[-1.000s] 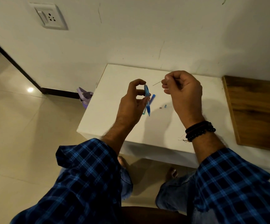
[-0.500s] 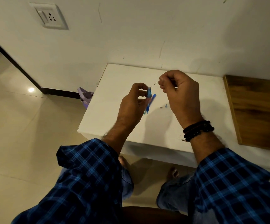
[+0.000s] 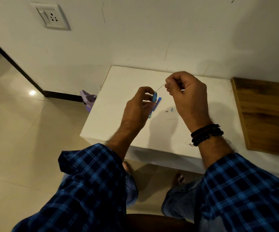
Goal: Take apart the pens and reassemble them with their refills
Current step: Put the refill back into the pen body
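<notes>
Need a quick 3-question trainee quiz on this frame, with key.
1. True or false: the left hand holds a blue pen barrel.
2. What does the right hand pinch? A) a cap B) a thin refill C) a spring
3. Fill in: small loose parts lie on the white ____.
Key: 1 true; 2 B; 3 table.

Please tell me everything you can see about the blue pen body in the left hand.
The pen body is a slim tube of clear blue plastic, nearly upright above the white table. The left hand pinches it. Its top faces the thin refill in the right hand; contact is unclear.
</notes>
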{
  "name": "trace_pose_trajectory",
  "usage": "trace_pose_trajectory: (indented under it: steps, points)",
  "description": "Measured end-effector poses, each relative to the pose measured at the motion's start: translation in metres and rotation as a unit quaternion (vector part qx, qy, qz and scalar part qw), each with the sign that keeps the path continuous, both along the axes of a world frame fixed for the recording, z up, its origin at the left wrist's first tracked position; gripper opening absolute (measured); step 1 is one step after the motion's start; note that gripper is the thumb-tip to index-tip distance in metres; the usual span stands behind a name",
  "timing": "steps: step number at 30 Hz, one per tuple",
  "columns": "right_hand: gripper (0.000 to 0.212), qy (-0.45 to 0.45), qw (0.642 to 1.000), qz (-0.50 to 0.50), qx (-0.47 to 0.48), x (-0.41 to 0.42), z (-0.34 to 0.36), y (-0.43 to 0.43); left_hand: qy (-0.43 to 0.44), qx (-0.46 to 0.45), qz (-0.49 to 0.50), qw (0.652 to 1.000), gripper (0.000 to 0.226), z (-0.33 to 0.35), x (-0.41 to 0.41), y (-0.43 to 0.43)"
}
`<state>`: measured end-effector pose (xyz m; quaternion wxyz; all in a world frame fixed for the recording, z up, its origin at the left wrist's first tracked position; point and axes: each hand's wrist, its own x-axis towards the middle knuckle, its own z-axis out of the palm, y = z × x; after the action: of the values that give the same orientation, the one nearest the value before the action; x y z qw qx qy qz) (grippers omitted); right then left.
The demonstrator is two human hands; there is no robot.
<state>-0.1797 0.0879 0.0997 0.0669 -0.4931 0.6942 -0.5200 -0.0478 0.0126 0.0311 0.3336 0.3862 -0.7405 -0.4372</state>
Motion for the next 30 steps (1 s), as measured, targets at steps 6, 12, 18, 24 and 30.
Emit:
trace_pose_trajectory:
  steps: [6, 12, 18, 24, 30]
  points:
    - [0.016, 0.000, 1.000, 0.012, 0.009, 0.0021, -0.0018, -0.0004, -0.001, -0.004, 0.000, 1.000, 0.032, -0.0006, 0.0000, 0.0009]
    - [0.015, 0.017, 1.000, 0.012, 0.022, 0.0018, -0.0025, -0.0009, 0.001, 0.000, -0.005, 1.000, 0.028, 0.0030, 0.0012, 0.0034]
    - [0.017, 0.039, 0.998, 0.020, 0.040, 0.0007, -0.0035, -0.0009, 0.000, -0.015, -0.012, 1.000, 0.025, 0.0053, 0.0017, 0.0051]
    - [0.019, 0.049, 0.997, 0.023, 0.052, 0.0000, -0.0056, -0.0023, -0.001, -0.024, -0.017, 1.000, 0.026, 0.0058, 0.0011, 0.0055]
    - [0.016, 0.056, 0.995, 0.027, 0.074, -0.0009, -0.0101, -0.0027, -0.002, -0.021, -0.015, 1.000, 0.027, 0.0051, 0.0002, 0.0062]
